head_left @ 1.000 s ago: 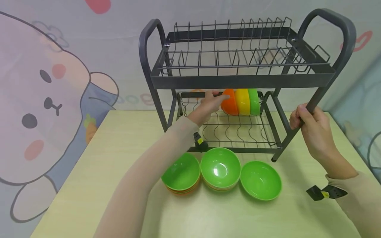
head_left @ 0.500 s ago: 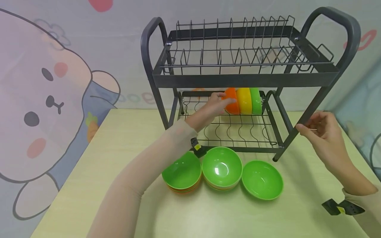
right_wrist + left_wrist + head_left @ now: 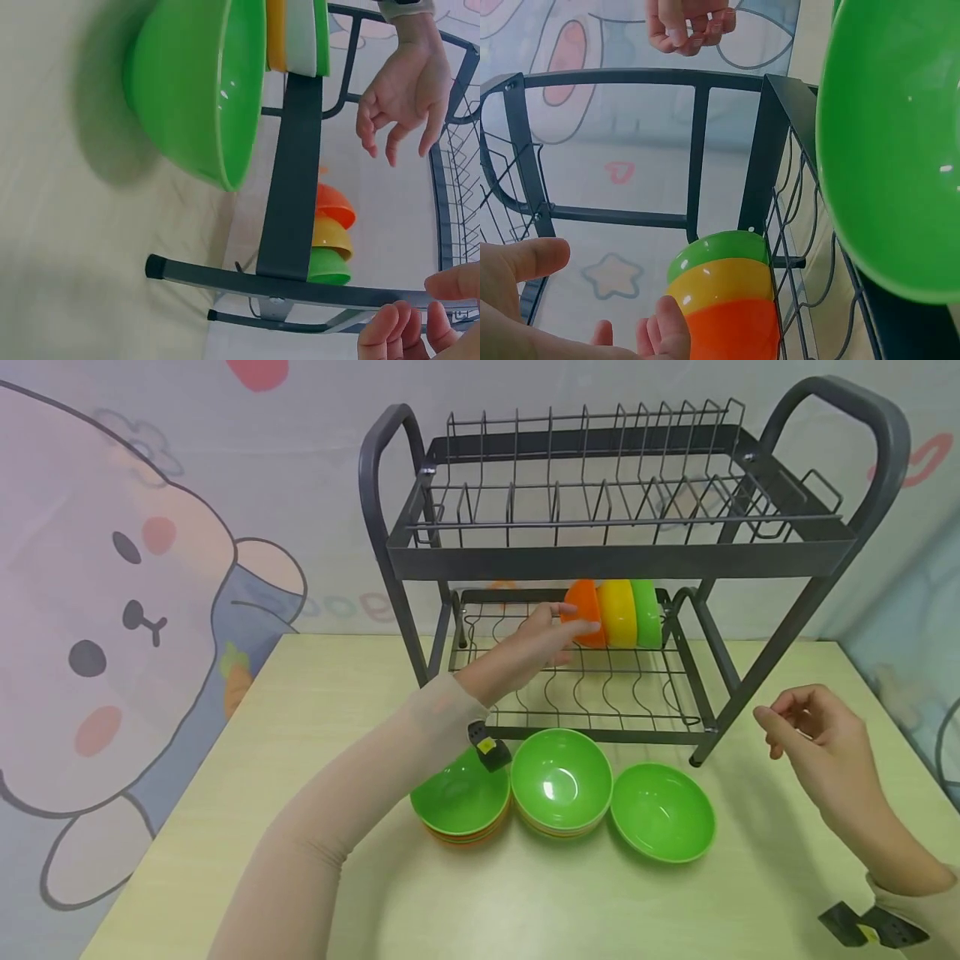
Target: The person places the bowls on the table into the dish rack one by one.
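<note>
Orange (image 3: 585, 596), yellow (image 3: 618, 614) and green bowls (image 3: 647, 614) stand on their sides, nested in a row, on the lower tier of a dark metal dish rack (image 3: 622, 562). My left hand (image 3: 528, 652) reaches into that tier with fingers spread beside the orange bowl. In the right wrist view a gap shows between this left hand (image 3: 405, 97) and the bowls; it holds nothing. To the right of the rack's front leg, my right hand (image 3: 821, 743) hangs in the air, fingers loosely bent around nothing.
Before the rack stand a left bowl stack (image 3: 465, 797), partly behind my left sleeve, a middle stack (image 3: 561, 781), both green on top, and a green bowl (image 3: 663, 814) at right. The rack's upper wire tier (image 3: 555, 497) overhangs the lower one.
My right hand has let go of the rack's front leg and moved down and away from it. My left hand has drawn slightly back from the orange bowl, its fingers spreading.
</note>
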`<state>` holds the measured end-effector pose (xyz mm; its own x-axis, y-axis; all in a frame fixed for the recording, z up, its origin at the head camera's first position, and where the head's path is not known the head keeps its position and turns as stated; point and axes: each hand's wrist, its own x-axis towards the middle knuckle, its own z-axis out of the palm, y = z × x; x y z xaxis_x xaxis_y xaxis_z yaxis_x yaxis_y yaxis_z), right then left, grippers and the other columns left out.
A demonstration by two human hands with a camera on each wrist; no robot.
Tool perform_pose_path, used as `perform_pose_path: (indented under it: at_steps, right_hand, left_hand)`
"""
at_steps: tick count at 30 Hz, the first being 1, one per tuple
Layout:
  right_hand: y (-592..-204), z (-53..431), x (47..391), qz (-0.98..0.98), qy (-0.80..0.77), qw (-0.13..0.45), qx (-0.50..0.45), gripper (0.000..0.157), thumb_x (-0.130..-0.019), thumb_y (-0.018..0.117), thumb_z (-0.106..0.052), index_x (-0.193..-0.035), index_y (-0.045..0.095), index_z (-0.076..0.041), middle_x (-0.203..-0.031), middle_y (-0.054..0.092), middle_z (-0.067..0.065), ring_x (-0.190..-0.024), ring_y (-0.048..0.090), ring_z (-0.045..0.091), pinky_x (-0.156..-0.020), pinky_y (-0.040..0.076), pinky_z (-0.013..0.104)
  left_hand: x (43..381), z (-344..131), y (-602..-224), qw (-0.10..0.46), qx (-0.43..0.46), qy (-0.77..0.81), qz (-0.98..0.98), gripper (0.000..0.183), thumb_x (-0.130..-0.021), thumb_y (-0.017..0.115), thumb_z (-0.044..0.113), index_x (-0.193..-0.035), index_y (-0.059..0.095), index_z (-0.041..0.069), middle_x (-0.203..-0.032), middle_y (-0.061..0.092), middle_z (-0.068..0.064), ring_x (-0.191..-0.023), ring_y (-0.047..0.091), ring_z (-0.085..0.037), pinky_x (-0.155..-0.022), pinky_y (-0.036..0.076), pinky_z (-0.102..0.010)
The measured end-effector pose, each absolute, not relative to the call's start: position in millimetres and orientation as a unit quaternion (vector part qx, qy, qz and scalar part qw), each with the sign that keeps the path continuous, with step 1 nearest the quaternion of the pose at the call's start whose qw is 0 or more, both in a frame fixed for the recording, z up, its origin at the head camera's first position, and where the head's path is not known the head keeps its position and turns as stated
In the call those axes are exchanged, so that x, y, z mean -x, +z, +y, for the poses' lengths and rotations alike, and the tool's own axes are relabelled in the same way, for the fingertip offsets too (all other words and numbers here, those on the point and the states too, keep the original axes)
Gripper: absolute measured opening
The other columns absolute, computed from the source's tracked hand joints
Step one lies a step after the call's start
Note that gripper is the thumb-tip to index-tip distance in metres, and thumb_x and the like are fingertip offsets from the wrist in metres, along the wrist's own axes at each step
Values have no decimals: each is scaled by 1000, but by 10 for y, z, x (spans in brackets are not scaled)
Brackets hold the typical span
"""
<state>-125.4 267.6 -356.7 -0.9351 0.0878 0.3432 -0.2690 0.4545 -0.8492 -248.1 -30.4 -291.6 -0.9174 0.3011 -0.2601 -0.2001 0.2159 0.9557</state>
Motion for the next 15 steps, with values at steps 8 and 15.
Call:
perform_pose_path:
  at_steps: [8,15]
  right_hand:
    - [-3740,2646,1120,-850,510,123,-47,9,-98,65,-10,-95,56,-6,-67,57,1,-56,53,13,-52,39,24]
    - [-3917,2639,1062,-892,442,64,-70,15,-98,65,-17,-103,61,-3,-81,64,-1,-64,60,12,-54,48,24]
  left_hand:
    - [2328,-373,-2907,212,-69,619,753,52,-98,66,24,-142,42,10,-128,49,-7,-113,53,-25,-97,51,-34]
    - [2184,-414,-2924,233,-75,614,750,51,-98,66,25,-140,41,13,-135,48,-7,-124,51,-31,-99,50,-33]
